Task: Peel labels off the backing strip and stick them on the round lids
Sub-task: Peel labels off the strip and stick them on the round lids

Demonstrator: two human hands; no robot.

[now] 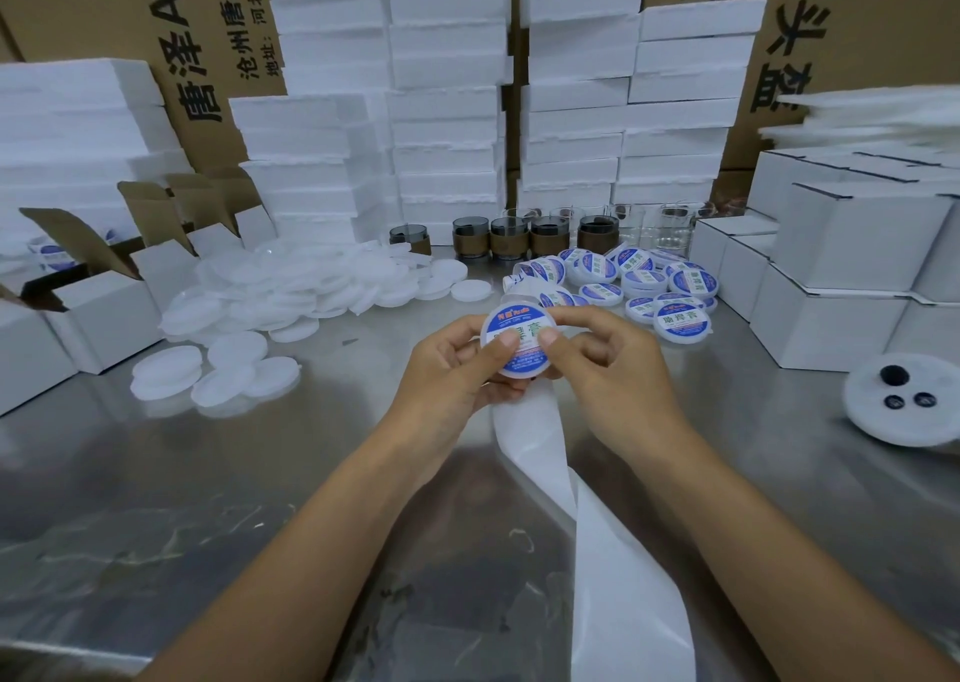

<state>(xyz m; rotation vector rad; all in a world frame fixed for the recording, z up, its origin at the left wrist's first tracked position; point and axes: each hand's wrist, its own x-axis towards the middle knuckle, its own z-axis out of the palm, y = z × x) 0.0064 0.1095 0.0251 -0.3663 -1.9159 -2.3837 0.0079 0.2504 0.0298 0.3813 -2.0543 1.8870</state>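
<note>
we have one round lid (519, 342) held up between both hands above the steel surface (156, 473), the left hand (457, 364) and right hand (613, 364) each clamped on its rim with a thumb pressing the blue and white label (511, 325) flat on top. the risk we see is a crooked or bubbled label: if the thumbs press before it sits centred, the edge could overhang the rim or trap a crease, and lifting it again may tear it. the one backing strip (597, 551) trails from under the lid toward us and could snag on a forearm. by our count, the finished labelled lids (680, 320) to the right number roughly a dozen and a half, too overlapped to be sure; the bare white lids (291, 291) on the left are several dozen, uncountable; five dark-collared glass jars (550, 237) stand behind.
</note>
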